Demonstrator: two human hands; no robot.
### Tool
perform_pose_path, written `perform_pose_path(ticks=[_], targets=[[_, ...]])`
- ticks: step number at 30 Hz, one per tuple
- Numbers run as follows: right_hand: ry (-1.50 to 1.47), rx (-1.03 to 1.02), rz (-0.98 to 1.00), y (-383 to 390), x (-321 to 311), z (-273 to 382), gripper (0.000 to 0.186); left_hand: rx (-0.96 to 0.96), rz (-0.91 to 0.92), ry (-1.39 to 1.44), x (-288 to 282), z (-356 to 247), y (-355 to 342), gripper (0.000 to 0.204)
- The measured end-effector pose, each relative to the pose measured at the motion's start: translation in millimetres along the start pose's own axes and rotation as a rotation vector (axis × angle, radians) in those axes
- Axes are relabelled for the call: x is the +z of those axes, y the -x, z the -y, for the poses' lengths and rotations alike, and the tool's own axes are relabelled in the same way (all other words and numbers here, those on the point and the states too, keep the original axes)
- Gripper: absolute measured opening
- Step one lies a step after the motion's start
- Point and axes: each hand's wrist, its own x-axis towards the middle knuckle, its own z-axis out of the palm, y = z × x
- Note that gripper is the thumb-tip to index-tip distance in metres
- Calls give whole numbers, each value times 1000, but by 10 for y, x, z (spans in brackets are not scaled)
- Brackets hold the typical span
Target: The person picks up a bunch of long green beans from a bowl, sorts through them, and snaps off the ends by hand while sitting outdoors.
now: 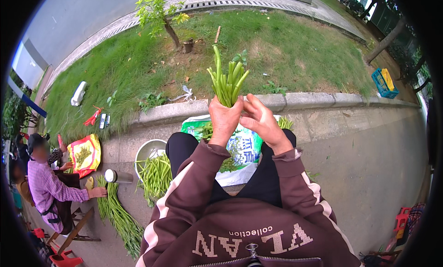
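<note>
Green stems point lengthwise forward from the left hand's closed grip; just right of their base, the right hand is part-open, seemingly empty.

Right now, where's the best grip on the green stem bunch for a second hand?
Probably just above the left hand, coming in from the right: the green stem bunch is narrowest there and fans out toward its upper ends, and the right hand is on that side.
</note>
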Motion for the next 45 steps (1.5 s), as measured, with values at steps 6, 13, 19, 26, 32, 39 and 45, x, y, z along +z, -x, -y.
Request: perform_pose_path(ticks=[6, 13, 19, 26, 32, 39, 45], targets=[[4, 36, -131, -33, 410, -125, 69, 190, 12, -554, -74, 70, 295, 20], [-134, 132, -366, -77, 451, -205, 27, 313, 319, -721, -204, 128, 439, 21], [33, 53, -389, -186, 315, -317, 19, 235, 417, -526, -268, 68, 457, 41], [-113, 44, -396, -251, 263, -231, 15, 283, 527, -586, -318, -169, 360, 44], [-190, 58, -481, -227, 115, -237, 13, 73, 558, -272, -300, -96, 397, 51], [97, -66, -451, -35, 74, -194, 11, -590, 321, 248, -441, 201, 201, 21], [335, 26, -61, 227, 467, 123, 19, 150, 343, -990, -730, 526, -227, 26]])
